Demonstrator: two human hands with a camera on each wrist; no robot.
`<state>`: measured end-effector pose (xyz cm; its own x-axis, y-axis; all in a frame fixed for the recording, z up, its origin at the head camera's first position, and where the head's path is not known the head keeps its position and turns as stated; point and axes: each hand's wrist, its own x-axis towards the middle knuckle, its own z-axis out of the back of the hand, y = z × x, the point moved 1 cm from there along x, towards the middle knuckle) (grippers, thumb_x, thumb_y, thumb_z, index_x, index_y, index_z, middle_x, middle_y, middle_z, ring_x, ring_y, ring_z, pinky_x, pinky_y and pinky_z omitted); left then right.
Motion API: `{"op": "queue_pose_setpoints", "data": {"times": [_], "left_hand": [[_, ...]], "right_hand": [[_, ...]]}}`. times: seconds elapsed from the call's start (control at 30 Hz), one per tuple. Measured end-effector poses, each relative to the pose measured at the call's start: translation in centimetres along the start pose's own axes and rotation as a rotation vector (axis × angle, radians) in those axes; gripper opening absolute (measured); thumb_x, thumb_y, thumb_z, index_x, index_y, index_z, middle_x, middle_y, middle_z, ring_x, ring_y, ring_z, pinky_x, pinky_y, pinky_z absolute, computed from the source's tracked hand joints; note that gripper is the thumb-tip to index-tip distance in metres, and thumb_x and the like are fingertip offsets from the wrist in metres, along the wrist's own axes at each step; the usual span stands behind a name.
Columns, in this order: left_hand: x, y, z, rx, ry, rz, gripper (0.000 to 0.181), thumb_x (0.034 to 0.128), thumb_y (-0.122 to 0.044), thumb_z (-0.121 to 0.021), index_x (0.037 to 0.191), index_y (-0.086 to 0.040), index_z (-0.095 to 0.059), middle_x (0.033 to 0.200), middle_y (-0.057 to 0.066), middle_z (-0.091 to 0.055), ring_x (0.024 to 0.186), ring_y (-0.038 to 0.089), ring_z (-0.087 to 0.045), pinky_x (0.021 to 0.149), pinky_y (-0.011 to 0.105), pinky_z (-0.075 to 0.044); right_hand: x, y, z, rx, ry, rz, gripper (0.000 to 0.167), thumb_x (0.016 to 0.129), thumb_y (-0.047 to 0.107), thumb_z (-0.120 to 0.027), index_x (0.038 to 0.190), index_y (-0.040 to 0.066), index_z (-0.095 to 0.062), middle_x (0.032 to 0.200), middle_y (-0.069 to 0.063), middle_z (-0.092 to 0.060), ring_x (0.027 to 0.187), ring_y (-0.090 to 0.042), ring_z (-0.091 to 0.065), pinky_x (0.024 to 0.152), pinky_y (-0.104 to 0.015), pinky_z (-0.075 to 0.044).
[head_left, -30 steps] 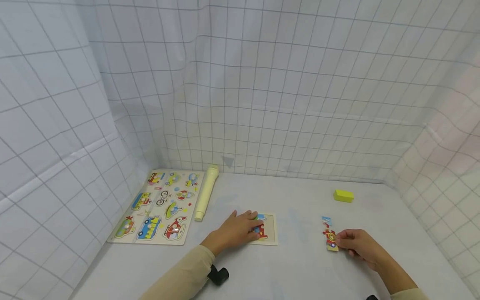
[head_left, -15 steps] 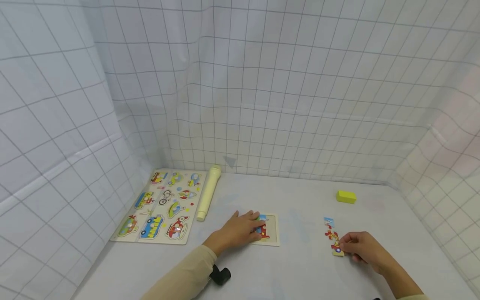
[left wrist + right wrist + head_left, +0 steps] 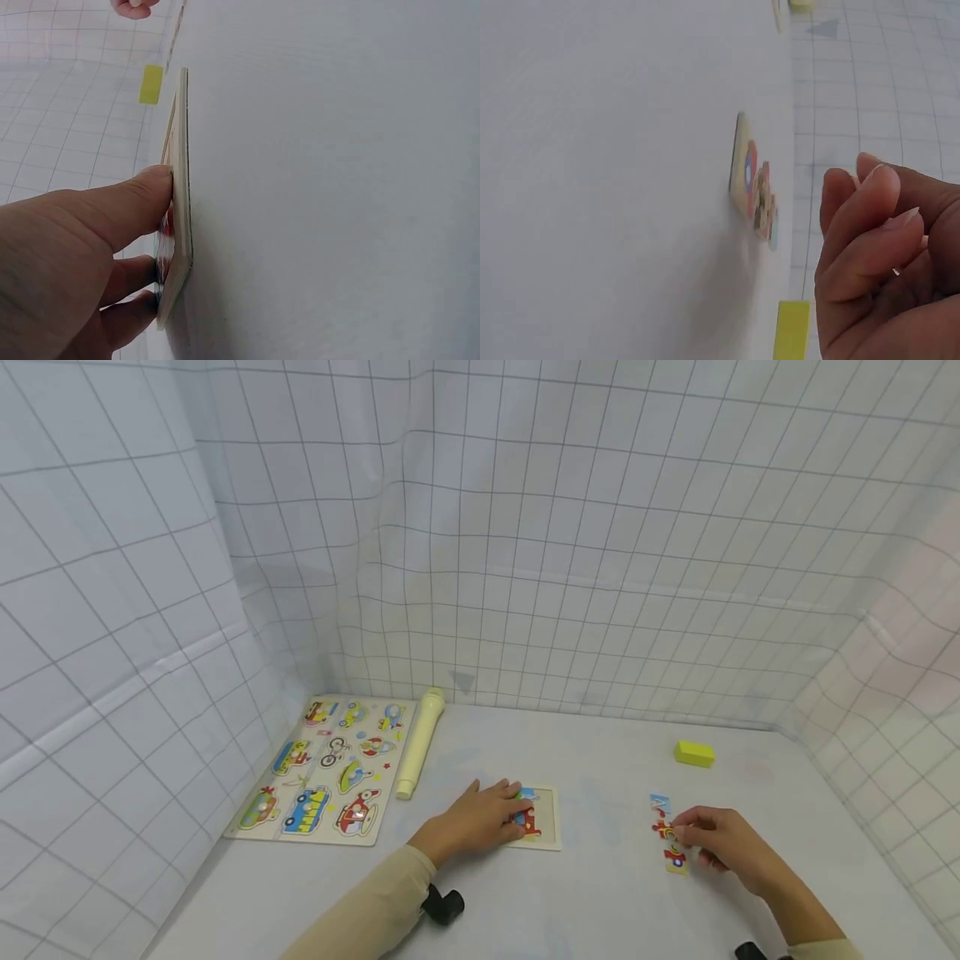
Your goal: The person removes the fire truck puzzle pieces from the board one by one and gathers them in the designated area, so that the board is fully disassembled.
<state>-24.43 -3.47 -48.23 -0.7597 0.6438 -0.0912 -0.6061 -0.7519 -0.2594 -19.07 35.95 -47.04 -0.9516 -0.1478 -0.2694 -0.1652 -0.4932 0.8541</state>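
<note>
A small wooden puzzle tray (image 3: 551, 828) lies on the table, with blue and red pieces filling its left part. My left hand (image 3: 480, 818) rests on it; in the left wrist view the thumb (image 3: 142, 199) and fingertips press its top face. To the right, several loose jigsaw pieces (image 3: 676, 862) form a rough column: blue at the top, red in the middle, a blue-and-white dot at the bottom. My right hand (image 3: 723, 843) hovers beside the middle piece with loosely curled fingers. In the right wrist view a gap separates its fingertips from the pieces (image 3: 748, 172), and nothing shows between them.
A yellow block (image 3: 694, 754) sits at the back right. On the left lie a large vehicle puzzle board (image 3: 382, 806) and a pale yellow stick (image 3: 418, 747). A white grid curtain (image 3: 525, 568) encloses the table's back and sides.
My right hand has moved from the lower piece up to beside the middle one. The lower pieces have shifted slightly. My left hand stays on the tray.
</note>
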Motion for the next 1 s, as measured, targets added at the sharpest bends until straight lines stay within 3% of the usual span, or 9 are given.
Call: {"op": "queue_pose_setpoints", "data": {"times": [0.23, 0.4, 0.6, 0.8, 1.0], "left_hand": [[0.0, 0.1, 0.3, 0.014, 0.033, 0.001, 0.053, 0.1027, -0.045, -0.058, 0.152, -0.027, -0.050, 0.163, 0.004, -0.038, 0.153, 0.027, -0.030, 0.120, 0.059, -0.027], [0.1, 0.2, 0.3, 0.063, 0.025, -0.001, 0.053, 0.1016, -0.046, -0.059, 0.151, -0.029, -0.052, 0.162, 0.005, -0.040, 0.153, 0.031, -0.029, 0.120, 0.056, -0.029], [-0.2, 0.5, -0.2, 0.067, 0.020, 0.004, 0.052, 0.1014, -0.049, -0.058, 0.150, -0.032, -0.053, 0.161, 0.006, -0.042, 0.151, 0.034, -0.033, 0.119, 0.057, -0.030], [-0.9, 0.8, 0.1, 0.059, -0.019, -0.019, 0.046, 0.1014, -0.047, -0.059, 0.146, -0.035, -0.057, 0.158, 0.006, -0.046, 0.149, 0.034, -0.036, 0.117, 0.060, -0.031], [-1.3, 0.8, 0.2, 0.058, -0.016, -0.034, 0.044, 0.1018, -0.045, -0.059, 0.145, -0.036, -0.059, 0.156, 0.003, -0.048, 0.148, 0.032, -0.039, 0.115, 0.062, -0.033]], "right_hand": [[2.2, 3.9, -2.7, 0.104, 0.065, 0.084, 0.046, 0.100, 0.032, -0.066, 0.120, -0.009, -0.061, 0.089, -0.007, -0.062, 0.062, -0.010, -0.052, 0.051, -0.023, -0.044], [4.0, 6.4, -6.4, 0.124, 0.086, 0.073, 0.044, 0.099, 0.033, -0.067, 0.120, -0.005, -0.064, 0.091, -0.006, -0.064, 0.062, -0.012, -0.053, 0.051, -0.023, -0.043], [6.1, 7.2, -10.4, 0.207, 0.177, 0.027, 0.042, 0.098, 0.030, -0.067, 0.120, -0.005, -0.066, 0.088, -0.004, -0.065, 0.058, -0.008, -0.051, 0.049, -0.019, -0.041], [8.1, 8.0, -12.8, 0.262, 0.157, 0.003, 0.035, 0.099, 0.023, -0.066, 0.118, -0.006, -0.067, 0.083, -0.003, -0.068, 0.054, -0.006, -0.053, 0.047, -0.017, -0.041], [9.1, 8.9, -14.2, 0.280, 0.122, -0.025, 0.032, 0.098, 0.017, -0.063, 0.119, -0.007, -0.066, 0.080, -0.003, -0.069, 0.051, -0.004, -0.054, 0.045, -0.016, -0.040]]}}
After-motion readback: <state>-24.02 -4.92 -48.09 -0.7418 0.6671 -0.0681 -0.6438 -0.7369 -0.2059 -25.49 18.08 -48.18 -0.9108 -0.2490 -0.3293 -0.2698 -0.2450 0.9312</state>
